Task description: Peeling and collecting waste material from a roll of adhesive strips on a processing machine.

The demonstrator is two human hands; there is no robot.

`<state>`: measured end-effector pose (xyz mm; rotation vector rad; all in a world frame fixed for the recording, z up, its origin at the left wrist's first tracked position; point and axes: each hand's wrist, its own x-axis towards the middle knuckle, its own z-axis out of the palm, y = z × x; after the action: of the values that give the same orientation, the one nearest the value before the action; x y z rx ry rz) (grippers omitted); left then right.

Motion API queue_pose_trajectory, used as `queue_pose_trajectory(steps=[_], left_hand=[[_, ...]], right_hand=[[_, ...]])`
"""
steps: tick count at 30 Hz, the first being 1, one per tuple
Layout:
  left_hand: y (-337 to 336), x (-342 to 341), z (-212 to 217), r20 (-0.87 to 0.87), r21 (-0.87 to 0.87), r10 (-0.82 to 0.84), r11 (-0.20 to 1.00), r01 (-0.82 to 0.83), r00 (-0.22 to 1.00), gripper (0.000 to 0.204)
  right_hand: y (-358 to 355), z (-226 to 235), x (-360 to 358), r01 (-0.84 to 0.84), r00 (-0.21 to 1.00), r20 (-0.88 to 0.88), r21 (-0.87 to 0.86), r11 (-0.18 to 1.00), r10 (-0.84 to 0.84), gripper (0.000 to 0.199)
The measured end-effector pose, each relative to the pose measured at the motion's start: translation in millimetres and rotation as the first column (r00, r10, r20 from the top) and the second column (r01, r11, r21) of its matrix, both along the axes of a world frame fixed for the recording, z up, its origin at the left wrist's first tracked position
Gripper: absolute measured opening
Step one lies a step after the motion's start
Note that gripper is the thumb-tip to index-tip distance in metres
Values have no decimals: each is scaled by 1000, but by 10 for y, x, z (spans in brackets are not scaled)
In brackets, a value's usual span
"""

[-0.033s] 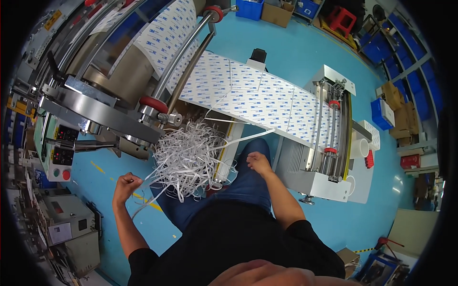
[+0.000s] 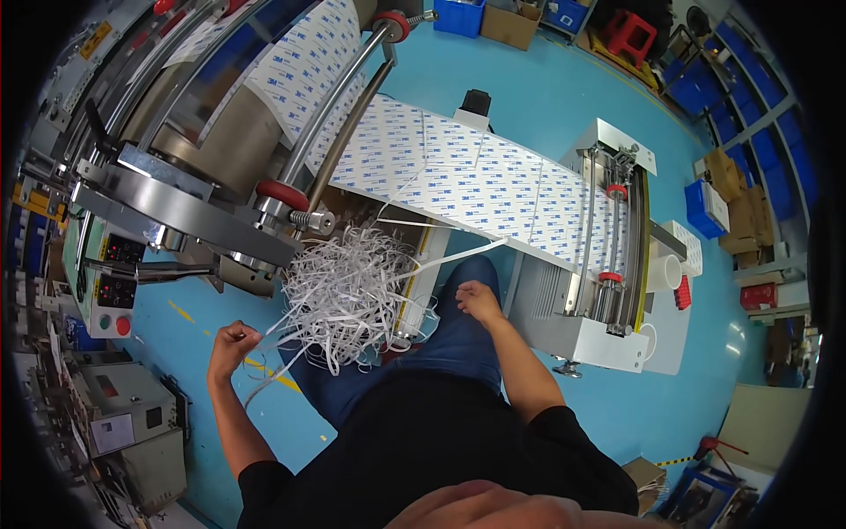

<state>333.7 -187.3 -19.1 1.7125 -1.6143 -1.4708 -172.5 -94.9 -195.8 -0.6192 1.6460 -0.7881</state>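
My left hand [image 2: 233, 347] is closed in a pinch at the left of the tangle. Thin white strips run from the pile to its fingertips, and one loose strip [image 2: 262, 385] hangs down beside it. A large heap of narrow white strips [image 2: 344, 295] lies tangled in front of my left thigh. Over my right knee is my right hand [image 2: 478, 302], its fingers loosely curled in, with nothing seen in them. Beyond both hands, a wide white web with blue print [image 2: 476, 181] stretches between two roller units. One narrow strip [image 2: 463, 255] leads from the web's near edge toward the heap.
A big roller machine [image 2: 203, 207] with red collars stands at the left, its control box [image 2: 117, 280] below. To the right is a second roller unit [image 2: 608, 335]. A grey cabinet-like machine [image 2: 132, 414] sits lower left. Blue bins [image 2: 705, 210] and cartons line the right side.
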Motion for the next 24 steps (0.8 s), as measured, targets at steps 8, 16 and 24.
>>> queue_pose_trajectory(steps=[8,16,24], left_hand=[[14,-52,76,101,-4,-33,999,33,994,1],[129,359,-275,-508,18,424,875,-484,749,10],[198,793,-815,-611,290,639,730,-619,468,23]], right_hand=[[-47,1,12,2,1000,-2,17,1000,-2,24],[-277,216,383,142,959,273,-211,967,-82,22],[-1064,1192,1197,386,444,869,-403,830,215,43]])
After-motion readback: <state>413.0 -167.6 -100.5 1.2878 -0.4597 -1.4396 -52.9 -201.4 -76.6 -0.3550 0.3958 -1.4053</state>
